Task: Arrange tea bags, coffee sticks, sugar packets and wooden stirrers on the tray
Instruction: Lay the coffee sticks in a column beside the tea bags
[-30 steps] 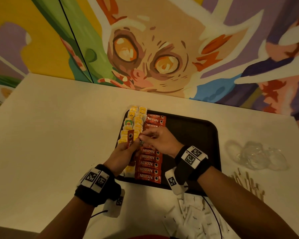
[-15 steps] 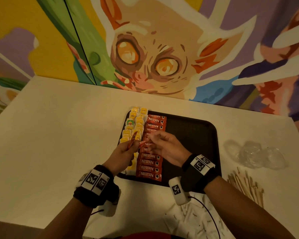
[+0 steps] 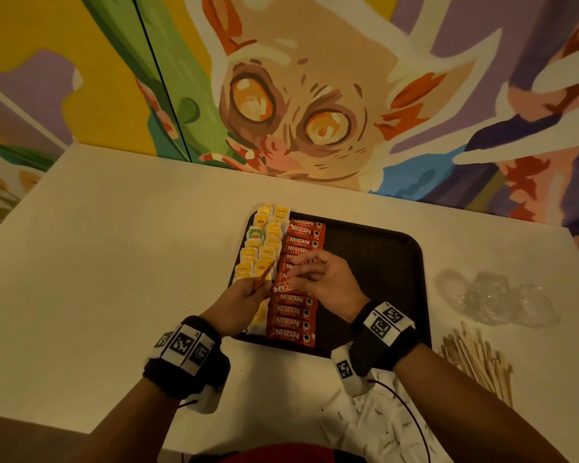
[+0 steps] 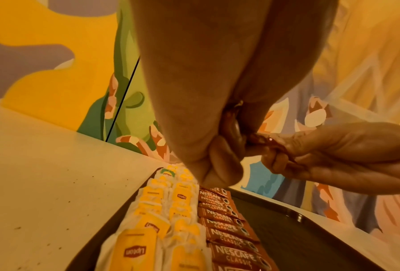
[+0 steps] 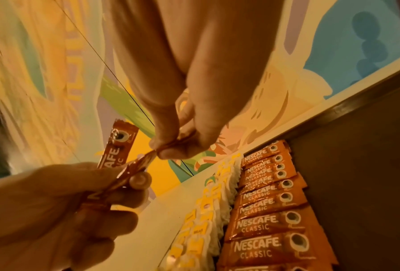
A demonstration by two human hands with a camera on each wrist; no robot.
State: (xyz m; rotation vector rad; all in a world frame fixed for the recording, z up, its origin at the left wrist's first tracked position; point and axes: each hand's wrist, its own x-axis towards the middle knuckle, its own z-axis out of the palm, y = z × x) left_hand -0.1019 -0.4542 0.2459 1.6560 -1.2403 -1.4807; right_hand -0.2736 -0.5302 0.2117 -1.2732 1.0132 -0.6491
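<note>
The left hand [image 3: 239,300] holds a small bunch of Nescafe coffee sticks [image 5: 115,161] in a closed grip above the tray [image 3: 375,262], over the seam between the tea bags [image 3: 263,248] and the laid coffee-stick column [image 3: 295,315]. The right hand [image 3: 328,282] pinches one stick [image 5: 145,159] by its end just beside the left, so it is the nearer hand. That stick lies skewed; the laid ones run crosswise, so it likely needs turning before it goes into the gap directly beneath.

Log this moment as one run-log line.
left hand: holds spare coffee sticks | right hand: pinches one stick from them | tray: tea bags, coffee row | stirrers, sugar packets: off tray
</note>
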